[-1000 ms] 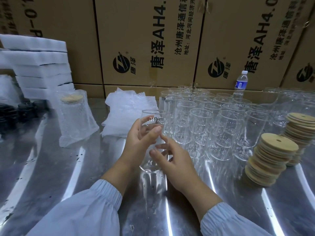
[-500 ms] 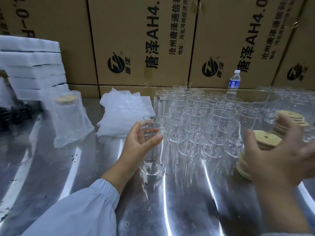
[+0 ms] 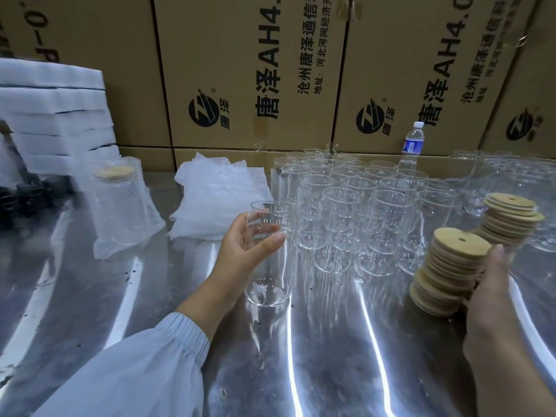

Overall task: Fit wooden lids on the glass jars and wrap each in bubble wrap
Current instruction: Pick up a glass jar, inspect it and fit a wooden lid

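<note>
one wrapped jar (image 3: 120, 206) is done as far as we see: lidded, sleeved in bubble wrap, standing far left on the table (image 3: 90, 296). the rest is left. a crowd of open jars (image 3: 361, 212) stands mid-table with no lids, and more glass sits blurred at far right. wrap sheets (image 3: 216, 191) are piled between the wrapped jar and the crowd. two lid stacks stand at right, both tall. we judge the task barely begun; the step in hand looks like lidding the next jar.

left hand (image 3: 243, 251): fingers and thumb curl round the upper part of a bare jar (image 3: 267, 284). it stands upright on the table at the crowd's near left corner, mouth open, no lid yet.

right hand (image 3: 493, 296): well apart from the left, at the near stack (image 3: 448, 272). its thumb tip lies against the edge of the top lids. the far stack (image 3: 511, 221) is untouched. the fingers are hidden, so we cannot tell whether it pinches a lid or only touches.
</note>
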